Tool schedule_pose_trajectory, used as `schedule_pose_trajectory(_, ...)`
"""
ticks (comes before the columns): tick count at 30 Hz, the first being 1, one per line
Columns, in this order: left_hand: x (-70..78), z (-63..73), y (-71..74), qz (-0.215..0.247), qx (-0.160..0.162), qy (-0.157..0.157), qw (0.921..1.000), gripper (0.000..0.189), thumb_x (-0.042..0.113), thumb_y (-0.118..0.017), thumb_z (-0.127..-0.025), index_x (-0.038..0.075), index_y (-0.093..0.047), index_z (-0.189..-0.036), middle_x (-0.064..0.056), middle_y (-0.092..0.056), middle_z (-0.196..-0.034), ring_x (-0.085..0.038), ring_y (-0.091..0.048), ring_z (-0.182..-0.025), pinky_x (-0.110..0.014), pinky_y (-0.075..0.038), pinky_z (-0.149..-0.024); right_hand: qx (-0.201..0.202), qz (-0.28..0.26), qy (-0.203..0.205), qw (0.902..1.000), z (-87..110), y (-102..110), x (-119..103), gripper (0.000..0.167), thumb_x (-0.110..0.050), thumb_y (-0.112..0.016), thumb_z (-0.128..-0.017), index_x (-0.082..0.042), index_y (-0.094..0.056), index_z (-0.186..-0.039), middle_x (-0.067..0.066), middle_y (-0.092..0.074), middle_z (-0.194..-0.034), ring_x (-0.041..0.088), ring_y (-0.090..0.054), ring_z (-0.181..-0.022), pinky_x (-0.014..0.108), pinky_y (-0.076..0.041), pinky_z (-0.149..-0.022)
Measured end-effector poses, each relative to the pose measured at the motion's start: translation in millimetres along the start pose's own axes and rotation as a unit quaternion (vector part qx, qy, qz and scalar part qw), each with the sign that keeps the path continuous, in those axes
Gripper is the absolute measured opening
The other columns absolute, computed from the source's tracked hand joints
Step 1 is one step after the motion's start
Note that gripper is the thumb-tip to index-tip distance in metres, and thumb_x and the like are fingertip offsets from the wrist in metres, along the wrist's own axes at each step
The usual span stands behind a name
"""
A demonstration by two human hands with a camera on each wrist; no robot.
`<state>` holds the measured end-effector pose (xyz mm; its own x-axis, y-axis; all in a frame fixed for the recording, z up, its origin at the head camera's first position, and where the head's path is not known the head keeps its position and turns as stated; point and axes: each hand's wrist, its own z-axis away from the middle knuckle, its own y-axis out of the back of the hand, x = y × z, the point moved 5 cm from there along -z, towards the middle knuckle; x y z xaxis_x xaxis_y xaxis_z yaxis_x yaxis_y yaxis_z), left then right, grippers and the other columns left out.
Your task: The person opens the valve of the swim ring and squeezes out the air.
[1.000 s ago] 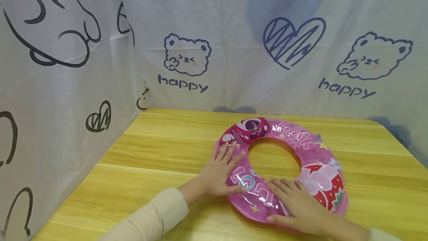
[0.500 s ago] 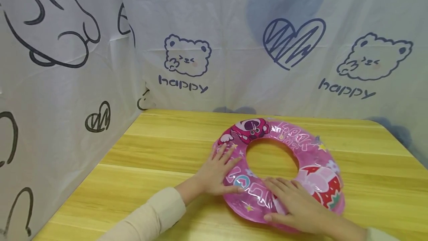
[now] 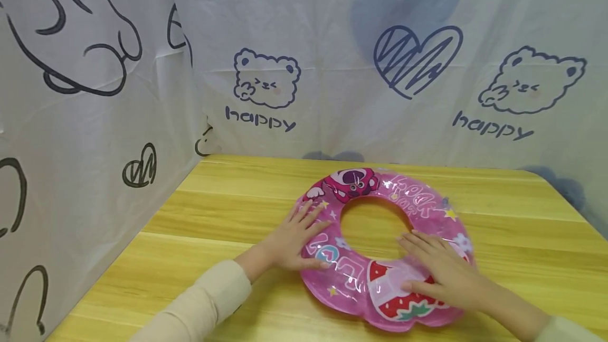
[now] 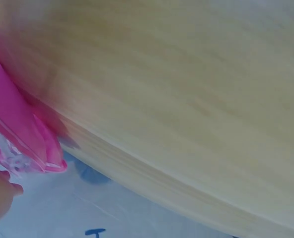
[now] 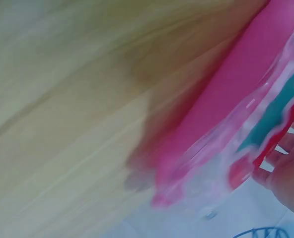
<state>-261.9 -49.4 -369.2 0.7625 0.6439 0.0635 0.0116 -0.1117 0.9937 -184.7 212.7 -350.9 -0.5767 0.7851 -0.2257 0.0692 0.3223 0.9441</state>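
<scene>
A pink inflatable swim ring (image 3: 339,273) lies on the table, printed with a bear, letters and a strawberry (image 3: 399,300). My left hand (image 3: 292,239) rests on its left side, fingers spread and straight. On the front right part lies my right hand (image 3: 442,268), its fingertips right at the inner edge and its thumb over the strawberry print. The ring's front edge has a dip beside that print. In the left wrist view, the ring (image 4: 13,109) shows its side above the hand's fingertips (image 4: 15,189). The right wrist view shows the fingers along the ring's top.
The wood-grain table (image 3: 214,215) extends on both sides of the ring. Behind it hangs a white cloth (image 3: 342,104) with bear and heart drawings, and another cloth (image 3: 100,131) runs along the left.
The ring has shifted left, with my left hand moving along on it. My right hand has slid right and away from me over the ring, uncovering more of the strawberry print.
</scene>
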Motion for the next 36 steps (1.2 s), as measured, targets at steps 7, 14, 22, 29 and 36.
schedule_pose_trajectory(7, -8.3, 9.0, 9.2, -0.016, -0.014, -0.014, 0.9997, 0.094, 0.082, -0.021, -0.079, 0.018, -0.025, -0.148, -0.015, -0.011, -0.156, -0.037, -0.006, -0.144, -0.054, -0.006, -0.116, -0.007, -0.01, -0.032, 0.9994, 5.2, 4, 25, 0.07, -0.05, -0.065, -0.079, -0.011, -0.048, -0.135, 0.016, -0.043, -0.142, 0.04, -0.034, -0.131, 0.061, -0.021, -0.108)
schedule_pose_trajectory(14, -25.7, 15.6, 11.8, -0.019, 0.004, -0.006, 0.9998, 0.098, 0.085, -0.015, -0.076, 0.019, -0.026, -0.148, -0.015, -0.011, -0.156, -0.039, -0.007, -0.143, -0.054, -0.007, -0.116, -0.014, -0.003, -0.028, 0.9995, 6.8, 7, 36, 0.075, -0.052, -0.066, -0.077, -0.015, -0.043, -0.138, 0.017, -0.039, -0.144, 0.041, -0.03, -0.132, 0.002, 0.016, -0.101)
schedule_pose_trajectory(22, -47.6, 24.1, 10.5, -0.006, -0.011, 0.044, 0.9989, 0.093, 0.081, -0.027, -0.079, 0.02, -0.021, -0.149, -0.015, -0.009, -0.156, -0.034, -0.002, -0.145, -0.052, -0.001, -0.117, -0.015, 0.009, -0.014, 0.9997, 4.9, 5, 34, 0.082, -0.058, -0.067, -0.072, -0.017, -0.043, -0.139, 0.017, -0.038, -0.146, 0.042, -0.03, -0.132, 0.0, 0.015, -0.1)
schedule_pose_trajectory(29, -54.1, 25.2, 10.9, -0.017, -0.011, 0.052, 0.9984, 0.09, 0.078, -0.032, -0.08, 0.021, -0.021, -0.149, -0.015, -0.009, -0.156, -0.034, -0.004, -0.144, -0.054, -0.003, -0.116, -0.039, -0.009, -0.034, 0.9986, 3.9, 2, 31, 0.082, -0.06, -0.065, -0.072, -0.019, -0.042, -0.14, 0.015, -0.034, -0.148, 0.041, -0.026, -0.135, 0.018, 0.012, -0.112)
schedule_pose_trajectory(36, -57.4, 26.2, 14.2, -0.017, 0.002, 0.055, 0.9983, 0.086, 0.07, -0.041, -0.082, 0.02, -0.022, -0.149, -0.016, -0.008, -0.156, -0.035, -0.008, -0.144, -0.055, -0.005, -0.116, -0.021, 0.038, 0.0, 0.999, 4.5, 1, 22, 0.082, -0.062, -0.062, -0.074, -0.017, -0.043, -0.14, 0.014, -0.038, -0.146, 0.037, -0.029, -0.134, 0.011, 0.013, -0.111)
